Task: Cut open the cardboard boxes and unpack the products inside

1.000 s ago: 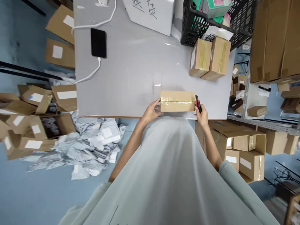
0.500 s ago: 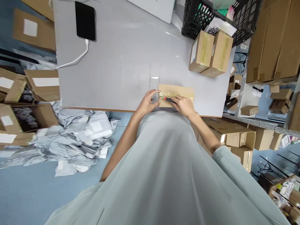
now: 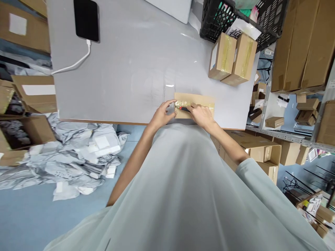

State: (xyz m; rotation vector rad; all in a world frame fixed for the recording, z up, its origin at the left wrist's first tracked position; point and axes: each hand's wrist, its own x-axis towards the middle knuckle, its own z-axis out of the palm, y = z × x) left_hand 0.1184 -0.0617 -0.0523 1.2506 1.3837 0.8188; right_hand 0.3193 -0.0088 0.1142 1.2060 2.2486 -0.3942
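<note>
Nearest to us, a pale green-grey garment (image 3: 183,195) fills the lower frame, with two bare forearms reaching forward past it. At the near edge of a grey table (image 3: 125,76) lies a small brown cardboard box (image 3: 206,100), flat and long side toward us, between both hands.

The left hand (image 3: 162,114) is open, its fingers loosely curved and gripping nothing. The fingertips press on the box's left end. The right hand (image 3: 202,115) is closed around a red-and-black cutter (image 3: 184,109), whose tip rests near the left end of the strip of clear glossy tape (image 3: 180,103) that runs lengthwise along the top of the box. We cannot see the blade, so how far it is extended is unclear.

We judge that the cut goes best with the blade shallow and kept on the seam. The bracing fingers should stay on the end of the box, out of the cutter's line.

The box is plain and unmarked, and the tape is crinkled and shiny where the light catches it.

Farther back on the right, two similar taped boxes (image 3: 221,57) stand side by side, touching, just in front of a black plastic crate (image 3: 214,19). At the far left a dark phone (image 3: 86,19) lies face up, with a white cable (image 3: 73,64) plugged in. On the floor to the left, a heap of grey mailer bags (image 3: 78,153) lies beside open cartons.
</note>
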